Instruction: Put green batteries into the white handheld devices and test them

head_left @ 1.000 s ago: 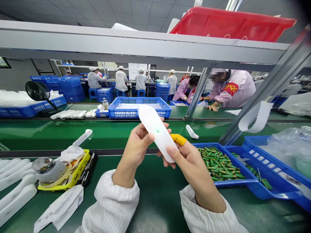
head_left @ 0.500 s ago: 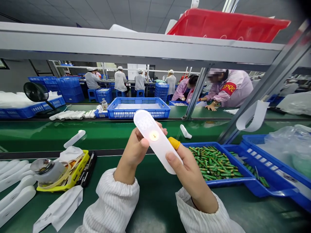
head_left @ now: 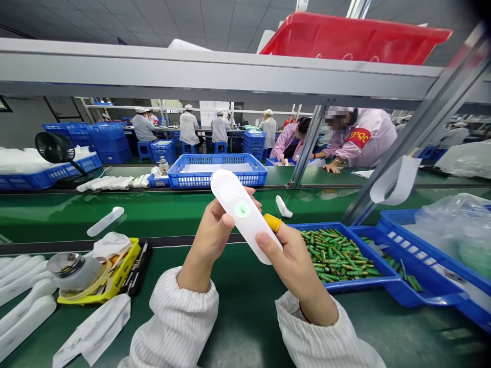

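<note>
A slim white handheld thermometer [head_left: 251,225] is tilted between my hands, its upper end leaning left. A round spot with a small symbol glows green on its face. My left hand [head_left: 215,230] grips its upper left edge, thumb in front and fingers behind. Around the lower end is closed my right hand [head_left: 293,255], thumb across the front; a yellow finger cot [head_left: 272,223] covers one fingertip. To the right, a blue tray [head_left: 345,288] holds many green batteries [head_left: 337,253].
White housings [head_left: 28,317] lie at left beside a yellow tray [head_left: 97,296] with a metal-topped jar [head_left: 71,271]. Two white pieces sit on the green conveyor [head_left: 153,214]. A metal post [head_left: 418,122] slants at right; a red bin [head_left: 356,41] rests overhead. Co-workers are beyond.
The glow on the thermometer has turned from warm yellow-white to green, and the faint lit display above it has gone dark. White pieces on the conveyor have shifted left. Both hands keep their grip.
</note>
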{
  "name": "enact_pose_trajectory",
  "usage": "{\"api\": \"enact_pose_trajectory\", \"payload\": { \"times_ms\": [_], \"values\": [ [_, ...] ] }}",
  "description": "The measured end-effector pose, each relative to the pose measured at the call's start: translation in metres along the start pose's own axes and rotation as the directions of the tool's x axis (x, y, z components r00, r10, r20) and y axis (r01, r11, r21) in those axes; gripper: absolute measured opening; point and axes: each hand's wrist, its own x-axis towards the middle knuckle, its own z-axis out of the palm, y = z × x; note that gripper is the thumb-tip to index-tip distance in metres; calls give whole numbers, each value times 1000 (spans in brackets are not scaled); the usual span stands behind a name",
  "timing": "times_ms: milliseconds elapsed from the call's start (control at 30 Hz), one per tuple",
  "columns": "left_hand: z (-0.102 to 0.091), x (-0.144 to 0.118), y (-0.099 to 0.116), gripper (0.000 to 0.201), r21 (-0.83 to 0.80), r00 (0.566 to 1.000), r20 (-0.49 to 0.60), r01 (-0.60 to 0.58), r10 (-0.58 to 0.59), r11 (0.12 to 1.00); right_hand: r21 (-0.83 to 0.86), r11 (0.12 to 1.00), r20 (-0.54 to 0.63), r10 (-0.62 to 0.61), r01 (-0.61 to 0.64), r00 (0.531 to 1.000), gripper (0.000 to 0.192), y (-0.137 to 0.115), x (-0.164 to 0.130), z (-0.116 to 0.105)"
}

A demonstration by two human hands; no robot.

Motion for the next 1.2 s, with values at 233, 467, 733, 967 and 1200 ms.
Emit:
{"api": "enact_pose_trajectory", "payload": {
  "times_ms": [233,467,733,967,1200],
  "values": [
    [1,0,-4,54,78,996,-84,30,-23,997,-173,979,159,-82,110,984,52,-1,4,-18],
    [-32,13,-20,49,249,821,-458,485,-339,838,-627,693,-160,333,-356,929,34,41,18,-91],
    [-127,-1,-91,33,231,479,-738,841,-475,489,-760,310,-247,676,-572,694,12,116,20,-133],
    [-165,-19,-131,37,461,549,-815,809,-187,364,-755,289,-182,770,-588,612,45,131,16,-127],
    [-173,-32,-133,34,668,686,-728,715,-18,206,-729,342,-126,784,-593,607,35,133,16,-127]
  ]
}}
